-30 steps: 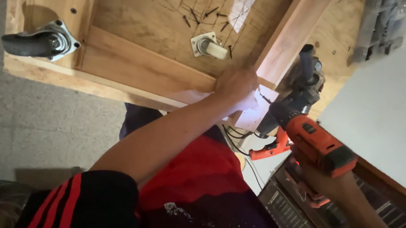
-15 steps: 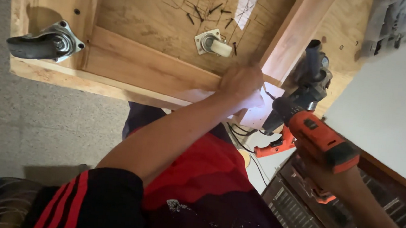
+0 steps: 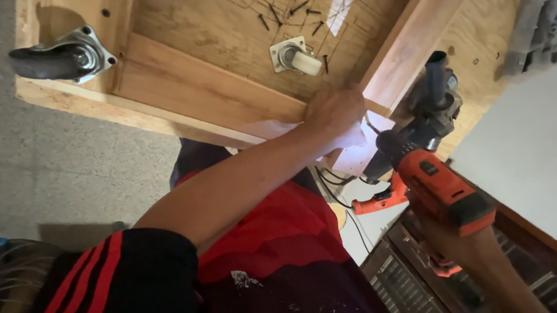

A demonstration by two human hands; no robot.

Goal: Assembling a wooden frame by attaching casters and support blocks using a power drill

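- Your left hand presses closed on the frame, steadying the joint.
- Your right hand clenches the drill, aimed up at the rail.
- A caster is mounted at the corner; screws lie loose inside.

Access to the plywood panel is limited by two raised wooden rails. The horizontal rail crosses the lower side; the diagonal rail closes the right side. They meet at a corner occupied by the left hand. The orange drill, gripped by the right hand, stands just right of that corner and blocks entry from that side. On the panel, loose screws and a small white caster obstruct the middle. A black caster projects at the left corner. The grey carpet below the frame is open. A slatted grille lies at lower right.
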